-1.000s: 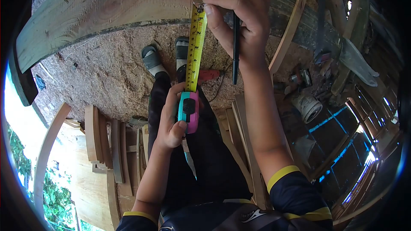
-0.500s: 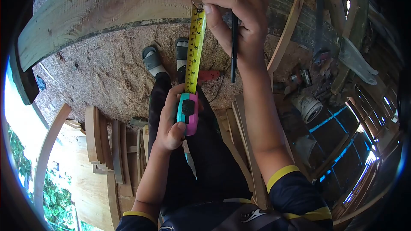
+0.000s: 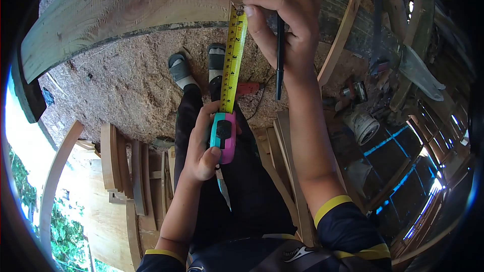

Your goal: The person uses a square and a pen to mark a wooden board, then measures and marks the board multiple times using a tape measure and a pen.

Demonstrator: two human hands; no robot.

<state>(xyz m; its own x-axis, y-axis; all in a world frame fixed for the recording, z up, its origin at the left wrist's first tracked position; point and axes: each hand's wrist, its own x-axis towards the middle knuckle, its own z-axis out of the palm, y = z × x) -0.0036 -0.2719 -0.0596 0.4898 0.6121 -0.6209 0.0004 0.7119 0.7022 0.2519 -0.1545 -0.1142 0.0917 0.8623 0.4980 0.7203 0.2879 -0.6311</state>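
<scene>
My left hand (image 3: 204, 143) grips the teal-and-pink case of a tape measure (image 3: 223, 136). Its yellow blade (image 3: 233, 58) runs up to a thick curved wooden plank (image 3: 131, 7) across the top of the view. My right hand (image 3: 285, 25) pins the blade's end hook against the plank with thumb and forefinger, beside a thin line drawn across the wood. A black pen (image 3: 279, 35) is tucked upright in the same hand, its lower end hanging toward the ground.
Sawdust covers the ground (image 3: 126, 85) under the plank, where my sandalled feet (image 3: 199, 65) stand. Curved wooden pieces (image 3: 123, 171) are stacked at lower left. Thin wooden slats (image 3: 285, 171) lean by my right leg. Tools and a white container (image 3: 363, 123) lie at right.
The tape end and my right hand shifted slightly right along the plank. The tape case stays in my left hand, moved up a little.
</scene>
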